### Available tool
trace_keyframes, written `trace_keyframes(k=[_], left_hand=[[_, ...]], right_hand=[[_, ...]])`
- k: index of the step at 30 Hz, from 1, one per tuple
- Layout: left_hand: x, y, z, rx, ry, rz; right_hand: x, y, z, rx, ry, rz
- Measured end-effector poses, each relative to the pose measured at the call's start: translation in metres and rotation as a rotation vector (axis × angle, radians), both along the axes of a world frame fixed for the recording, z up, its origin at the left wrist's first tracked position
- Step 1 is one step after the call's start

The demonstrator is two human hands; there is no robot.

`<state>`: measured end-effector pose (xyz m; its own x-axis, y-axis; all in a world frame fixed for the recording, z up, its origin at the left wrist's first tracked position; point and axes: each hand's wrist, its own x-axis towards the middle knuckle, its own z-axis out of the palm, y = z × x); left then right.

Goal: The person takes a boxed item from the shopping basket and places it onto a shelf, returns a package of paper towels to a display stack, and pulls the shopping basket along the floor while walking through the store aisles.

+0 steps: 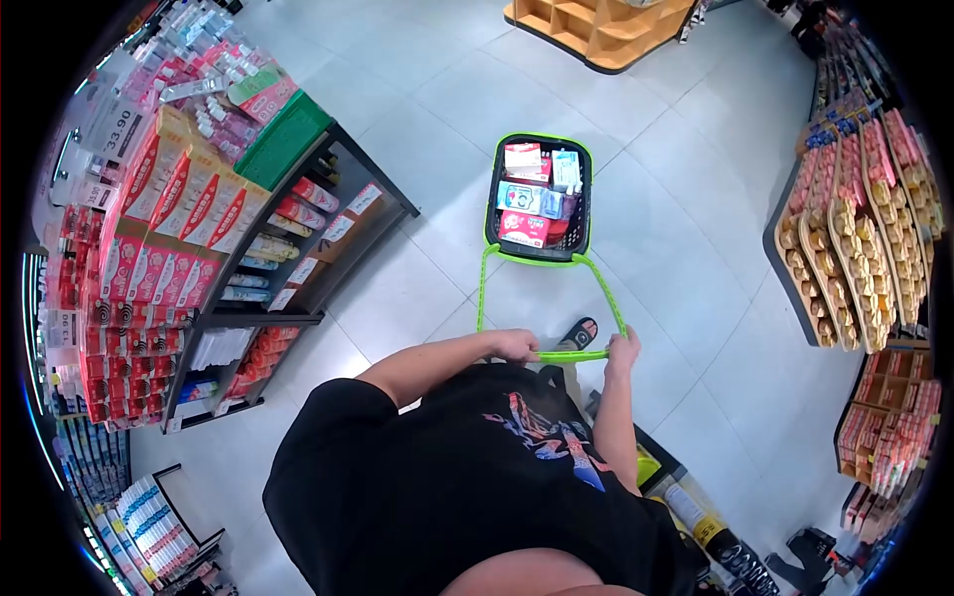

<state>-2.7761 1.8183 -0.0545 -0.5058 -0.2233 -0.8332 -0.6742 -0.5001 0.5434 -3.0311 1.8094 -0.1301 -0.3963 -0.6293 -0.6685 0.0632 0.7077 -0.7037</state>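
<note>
A black shopping basket [542, 253] with a bright green rim stands on the floor ahead of me. Its long green handle [606, 286] reaches back toward my body. My left hand [623, 350] is closed around the right corner of the handle. On the crossbar's left part, my right hand [515, 345] is wrapped as well; arms seem to cross no other thing. Inside the basket lie several boxed goods, among them a pink-red box [524, 228], a white and blue pack [521, 197] and a light blue-white box [565, 171].
On the left a dark shelf unit [363, 174] carries stacked red and pink boxes [164, 268] and a green bin [283, 139]. A wooden display stand [601, 40] is at the top. Curved racks of small goods [845, 248] line the right. Grey tiles [686, 268] surround the basket.
</note>
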Motion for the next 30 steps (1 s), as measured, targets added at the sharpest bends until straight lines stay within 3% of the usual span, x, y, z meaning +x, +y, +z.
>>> trace_keyframes(k=[9, 17, 23, 30], left_hand=[[-0.077, -0.068, -0.029, -0.006, -0.045, 0.112], [-0.112, -0.122, -0.031, 0.033, -0.162, 0.467], [-0.131, -0.161, -0.042, 0.061, -0.142, 0.535], [-0.175, -0.220, -0.088, 0.137, -0.017, 0.635]], right_hand=[[-0.065, -0.104, -0.023, -0.012, -0.167, 0.149], [-0.086, -0.176, -0.066, -0.151, -0.201, 0.346], [-0.102, -0.226, -0.028, -0.079, -0.423, 0.360], [-0.134, -0.275, -0.028, -0.081, -0.408, 0.356]])
